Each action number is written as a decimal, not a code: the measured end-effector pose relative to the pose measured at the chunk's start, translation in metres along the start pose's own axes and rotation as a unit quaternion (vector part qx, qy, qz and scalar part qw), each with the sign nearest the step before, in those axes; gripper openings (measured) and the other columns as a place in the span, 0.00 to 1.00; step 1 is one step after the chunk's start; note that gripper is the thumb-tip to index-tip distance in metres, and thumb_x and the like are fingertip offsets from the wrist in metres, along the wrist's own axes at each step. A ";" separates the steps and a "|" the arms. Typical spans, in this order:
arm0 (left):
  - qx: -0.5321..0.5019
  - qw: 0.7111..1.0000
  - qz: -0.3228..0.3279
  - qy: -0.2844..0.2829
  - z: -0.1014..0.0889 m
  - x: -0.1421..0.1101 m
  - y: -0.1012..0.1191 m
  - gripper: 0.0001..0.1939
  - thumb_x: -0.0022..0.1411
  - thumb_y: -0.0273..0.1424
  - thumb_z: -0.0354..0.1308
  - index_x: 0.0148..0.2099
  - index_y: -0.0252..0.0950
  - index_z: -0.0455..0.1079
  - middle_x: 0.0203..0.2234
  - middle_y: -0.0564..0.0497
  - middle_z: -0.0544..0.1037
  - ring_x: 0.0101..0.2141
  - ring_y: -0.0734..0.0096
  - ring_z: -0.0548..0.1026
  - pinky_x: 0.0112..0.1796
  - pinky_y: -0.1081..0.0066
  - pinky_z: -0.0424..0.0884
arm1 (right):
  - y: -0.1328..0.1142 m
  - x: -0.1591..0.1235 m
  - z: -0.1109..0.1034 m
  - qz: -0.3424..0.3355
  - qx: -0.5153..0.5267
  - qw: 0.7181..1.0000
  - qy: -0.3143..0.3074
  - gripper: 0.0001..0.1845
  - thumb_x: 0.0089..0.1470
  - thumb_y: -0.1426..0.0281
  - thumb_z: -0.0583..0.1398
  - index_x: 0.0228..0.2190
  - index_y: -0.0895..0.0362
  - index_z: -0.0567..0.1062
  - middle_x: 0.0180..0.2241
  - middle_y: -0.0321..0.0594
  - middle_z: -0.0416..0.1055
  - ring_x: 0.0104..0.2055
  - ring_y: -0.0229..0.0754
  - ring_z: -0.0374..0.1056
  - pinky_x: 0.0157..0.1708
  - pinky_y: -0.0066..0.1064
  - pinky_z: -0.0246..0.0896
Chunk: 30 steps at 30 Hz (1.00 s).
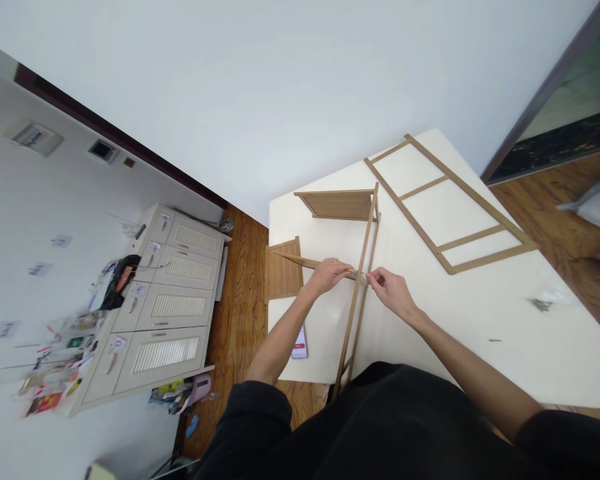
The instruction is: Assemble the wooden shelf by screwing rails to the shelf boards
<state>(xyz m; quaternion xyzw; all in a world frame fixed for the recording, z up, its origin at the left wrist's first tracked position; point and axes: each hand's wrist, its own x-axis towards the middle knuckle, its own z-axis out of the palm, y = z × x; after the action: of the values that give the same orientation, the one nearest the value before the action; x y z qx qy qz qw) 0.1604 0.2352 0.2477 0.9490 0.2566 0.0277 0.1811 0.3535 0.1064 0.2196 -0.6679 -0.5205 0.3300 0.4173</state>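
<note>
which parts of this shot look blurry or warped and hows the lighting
In the head view, the clutter on the white cabinet and the clear packet on the table look smeared; left hand, right hand and the wooden rail between them are fairly crisp; also in the head view, the cabinet leans, light is soft, no harsh glare on the table.

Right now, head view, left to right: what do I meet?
White louvred-door cabinet → leftmost brown rectangular wooden panel → left hand → right hand → small thin dark piece → small clear plastic packet.
</note>
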 end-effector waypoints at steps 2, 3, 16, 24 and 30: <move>0.024 0.999 -0.003 -0.030 -0.001 0.005 0.001 0.14 0.72 0.37 0.51 0.52 0.41 0.74 0.44 0.50 0.81 0.45 0.70 0.77 0.52 0.66 0.69 | 0.000 0.002 -0.002 -0.011 -0.003 1.000 -0.012 0.16 0.60 0.57 0.54 0.29 0.54 0.73 0.24 0.38 0.75 0.24 0.41 0.69 0.29 0.33 0.63; 0.040 0.998 -0.005 -0.042 -0.001 0.006 0.002 0.14 0.72 0.37 0.50 0.53 0.41 0.73 0.44 0.49 0.81 0.45 0.69 0.76 0.50 0.67 0.70 | 0.001 0.004 -0.003 -0.019 -0.010 1.000 -0.021 0.16 0.60 0.57 0.54 0.29 0.54 0.73 0.24 0.38 0.75 0.24 0.41 0.69 0.28 0.33 0.63; 0.106 0.982 0.092 -0.123 -0.013 0.020 0.004 0.24 0.74 0.31 0.45 0.69 0.48 0.57 0.37 0.50 0.77 0.44 0.66 0.72 0.47 0.72 0.67 | 0.002 -0.005 0.004 0.035 -0.004 0.999 0.018 0.16 0.60 0.57 0.54 0.29 0.54 0.72 0.24 0.38 0.75 0.24 0.41 0.70 0.30 0.33 0.64; 0.103 0.982 0.081 -0.135 -0.009 0.020 0.001 0.23 0.74 0.32 0.44 0.69 0.48 0.57 0.39 0.48 0.76 0.46 0.65 0.73 0.46 0.70 0.68 | 0.002 -0.005 0.005 0.020 -0.005 0.999 0.030 0.16 0.61 0.56 0.53 0.31 0.54 0.72 0.24 0.39 0.75 0.24 0.42 0.69 0.29 0.34 0.64; 0.092 0.984 0.079 -0.133 -0.009 0.020 0.001 0.24 0.74 0.32 0.44 0.69 0.49 0.55 0.41 0.48 0.77 0.47 0.66 0.73 0.48 0.71 0.68 | -0.001 -0.007 0.007 0.003 -0.031 0.999 0.014 0.16 0.62 0.58 0.52 0.31 0.53 0.72 0.25 0.39 0.75 0.25 0.42 0.69 0.30 0.34 0.64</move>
<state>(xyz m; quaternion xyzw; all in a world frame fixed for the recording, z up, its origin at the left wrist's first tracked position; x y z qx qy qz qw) 0.1771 0.2475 0.2557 0.9742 0.1558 -0.1081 0.1224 0.3455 0.1014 0.2173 -0.6866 -0.5223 0.3061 0.4026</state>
